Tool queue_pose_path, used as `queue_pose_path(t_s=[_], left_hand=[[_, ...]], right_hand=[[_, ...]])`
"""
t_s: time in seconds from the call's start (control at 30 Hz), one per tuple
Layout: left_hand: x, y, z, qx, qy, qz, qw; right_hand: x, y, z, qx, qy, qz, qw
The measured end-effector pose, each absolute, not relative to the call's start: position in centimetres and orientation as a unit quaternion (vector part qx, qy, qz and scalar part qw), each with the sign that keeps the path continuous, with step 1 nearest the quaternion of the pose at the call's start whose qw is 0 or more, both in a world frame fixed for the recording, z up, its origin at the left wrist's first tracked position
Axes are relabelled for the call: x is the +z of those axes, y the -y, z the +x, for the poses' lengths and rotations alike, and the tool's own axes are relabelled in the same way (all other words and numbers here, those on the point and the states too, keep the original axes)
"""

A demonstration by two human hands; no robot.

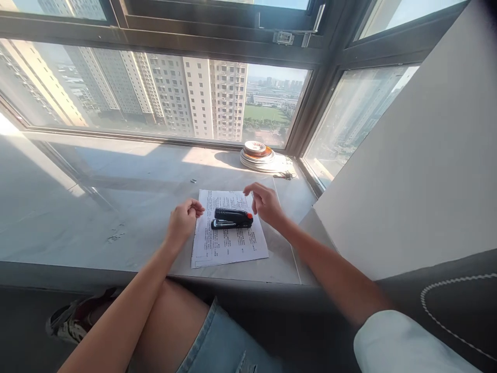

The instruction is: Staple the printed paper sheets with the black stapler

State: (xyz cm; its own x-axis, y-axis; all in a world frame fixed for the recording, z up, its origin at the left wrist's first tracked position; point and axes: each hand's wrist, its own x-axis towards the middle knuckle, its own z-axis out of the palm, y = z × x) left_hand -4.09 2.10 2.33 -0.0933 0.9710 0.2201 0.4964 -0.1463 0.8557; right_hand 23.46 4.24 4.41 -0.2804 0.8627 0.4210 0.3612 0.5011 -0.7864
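Observation:
A black stapler (232, 218) with a red-orange button lies on its side across printed sheets of paper (229, 252). The sheets rest on the grey-white window sill. At their upper left edge is my left hand (185, 220), its fingers curled in with nothing visible in them. Whether it touches the paper, I cannot tell. My right hand (265, 203) hangs over the sheets' right edge, close to the stapler's red end. Its fingers are bent but apart, and they hold nothing.
Several stacked rolls or spools (258, 156) stand in the sill's far corner, with a small dark tangle (284, 176) beside them. A tiny object (193, 181) lies behind the paper. Windows close off the back; a white wall (419, 171) slants up at right.

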Motion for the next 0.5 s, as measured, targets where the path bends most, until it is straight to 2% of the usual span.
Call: queue_pose_path(t_s=[0.07, 0.13, 0.3, 0.5], left_hand=[[2.8, -1.7, -3.8, 0.441, -0.597, 0.624, 0.245], [3.2, -1.3, -3.5, 0.457, -0.583, 0.638, 0.212], [4.5, 0.2, -2.5, 0.516, -0.498, 0.689, 0.102], [6.0, 2.3, -0.8, 0.523, -0.350, 0.771, 0.100]], right_hand=[[4.2, -3.6, 23.4, 0.213, 0.772, -0.385, 0.460], [4.2, -3.0, 23.4, 0.160, 0.811, -0.344, 0.446], [4.4, -2.1, 23.1, 0.006, 0.900, -0.236, 0.366], [5.0, -1.4, 21.4, -0.156, 0.951, -0.021, 0.267]])
